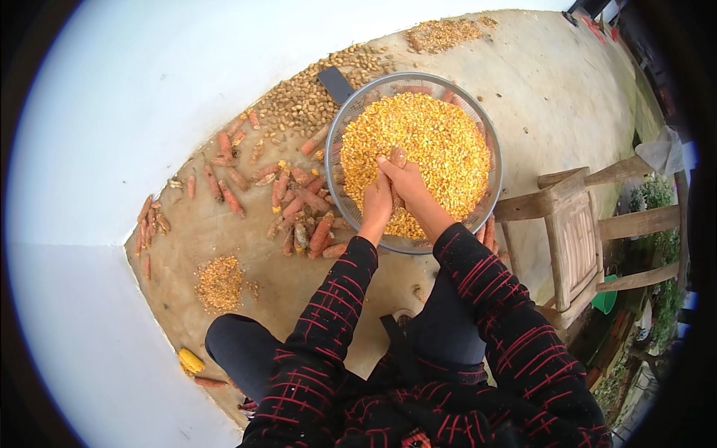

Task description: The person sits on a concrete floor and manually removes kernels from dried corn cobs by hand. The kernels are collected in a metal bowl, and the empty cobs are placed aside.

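Observation:
A mostly bare reddish-brown corn cob (398,157) stands between my two hands above a round sieve (498,147) with a grey rim and mesh wall. My right hand (409,182) wraps the cob from the right, its thumb crossing over towards the left thumb. Pressed against the cob's left side is my left hand (378,200), its fingers mostly hidden from above. Loose yellow corn kernels (442,134) fill the middle of the sieve in a broad heap. Several reddish cobs show through or behind the mesh near the far rim.
Stripped cobs (302,204) lie piled left of the sieve. Unshelled peanuts (302,101) spread along the white wall (140,101), with a dark phone (335,85) on them. A kernel pile (220,284) and a yellow corn ear (191,361) lie left. A wooden chair (574,241) stands right.

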The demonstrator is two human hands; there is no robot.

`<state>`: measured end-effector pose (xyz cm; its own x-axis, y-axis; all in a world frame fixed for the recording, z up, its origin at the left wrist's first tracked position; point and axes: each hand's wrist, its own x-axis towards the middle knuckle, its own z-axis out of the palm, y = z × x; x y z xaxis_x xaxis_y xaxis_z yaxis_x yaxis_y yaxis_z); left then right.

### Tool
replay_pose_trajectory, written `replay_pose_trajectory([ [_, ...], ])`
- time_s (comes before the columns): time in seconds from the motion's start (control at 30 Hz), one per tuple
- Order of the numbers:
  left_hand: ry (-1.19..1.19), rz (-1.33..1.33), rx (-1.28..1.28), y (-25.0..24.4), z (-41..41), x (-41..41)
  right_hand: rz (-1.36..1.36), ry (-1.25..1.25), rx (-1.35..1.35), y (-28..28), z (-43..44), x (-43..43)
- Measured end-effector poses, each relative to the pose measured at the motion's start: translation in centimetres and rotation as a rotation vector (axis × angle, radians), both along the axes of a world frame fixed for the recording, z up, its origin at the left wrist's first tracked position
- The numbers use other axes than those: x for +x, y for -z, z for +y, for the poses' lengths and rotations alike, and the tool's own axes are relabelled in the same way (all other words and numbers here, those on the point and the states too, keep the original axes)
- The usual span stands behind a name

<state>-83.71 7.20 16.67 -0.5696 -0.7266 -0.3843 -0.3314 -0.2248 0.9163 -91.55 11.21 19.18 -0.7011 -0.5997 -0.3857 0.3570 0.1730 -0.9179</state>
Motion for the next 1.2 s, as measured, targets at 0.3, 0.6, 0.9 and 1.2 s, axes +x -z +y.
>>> replay_pose_trajectory([
  [0.3,0.015,0.0,0.544,-1.0,-0.9,-0.4,-0.088,0.074,-0.048,2.4,0.7,-3.0],
  [0.6,0.081,0.005,0.041,0.5,-0.5,0.2,-0.043,-0.001,-0.01,1.4,-0.2,-1.1],
  [0.9,-0.046,-0.074,0.53,-1.9,-2.3,0.6,0.25,-0.119,0.043,1.6,0.5,-1.5],
  [1.2,0.089,-0.015,0.263,-0.5,-3.0,2.0,-0.51,-0.047,-0.166,-1.8,-0.2,-0.2],
])
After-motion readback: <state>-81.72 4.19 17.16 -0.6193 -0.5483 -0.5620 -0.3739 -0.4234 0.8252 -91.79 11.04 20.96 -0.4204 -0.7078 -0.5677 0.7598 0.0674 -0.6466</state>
